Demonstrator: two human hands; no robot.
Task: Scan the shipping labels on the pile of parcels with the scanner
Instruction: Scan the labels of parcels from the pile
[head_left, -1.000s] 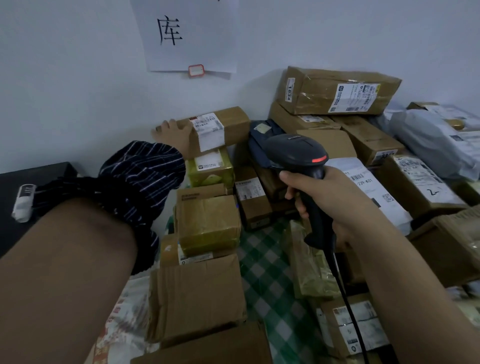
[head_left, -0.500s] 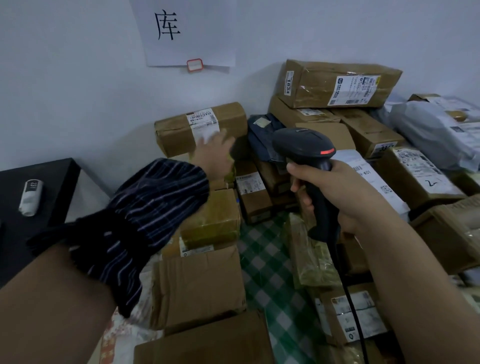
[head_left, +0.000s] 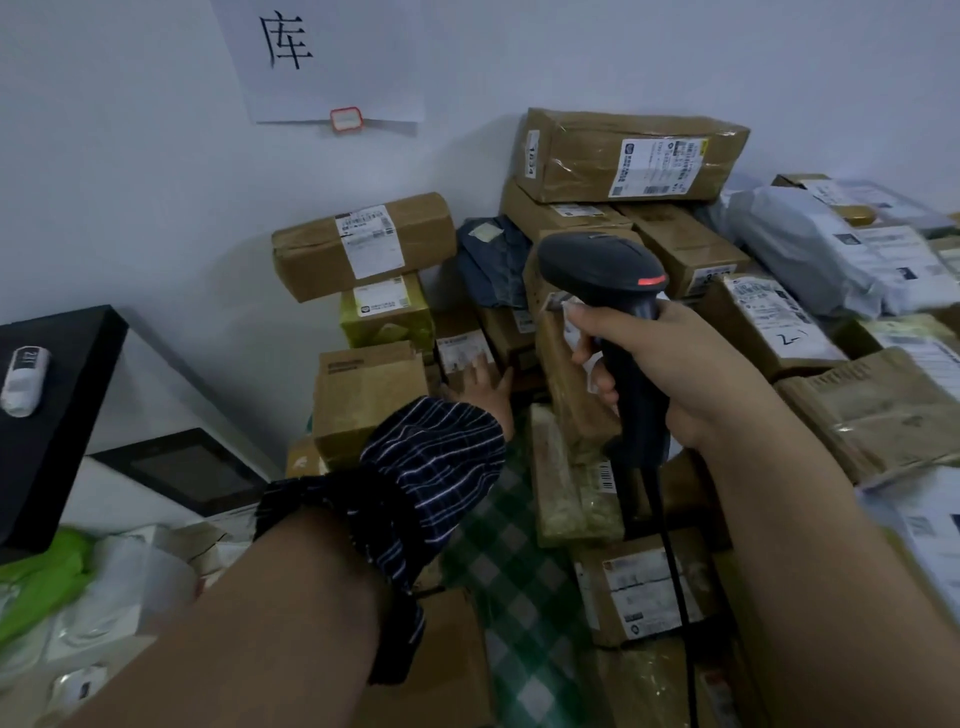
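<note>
My right hand (head_left: 670, 374) grips the handle of a black barcode scanner (head_left: 602, 267), whose head points left over the pile and shows a red light. Its cable (head_left: 675, 571) hangs down over the parcels. My left hand (head_left: 480, 384), in a striped sleeve cover, reaches low into the pile with fingers spread on a small brown box with a white label (head_left: 460, 351). Above it sit a yellow-green box (head_left: 387, 312) and a long brown taped parcel (head_left: 363, 244) with its label facing me. More labelled brown boxes (head_left: 631, 153) are stacked against the wall.
Grey poly-bag parcels (head_left: 810, 249) and labelled boxes fill the right side. A black table (head_left: 57, 415) with a small white device (head_left: 23, 382) stands at the left, above a dark screen (head_left: 182, 470). A green checked cloth (head_left: 509, 571) shows between parcels. A paper sign (head_left: 322, 57) hangs on the wall.
My left hand has come down from the long top parcel, past the yellow-green box, to the small labelled box lower in the pile. The scanner stays in my right hand, roughly in place.
</note>
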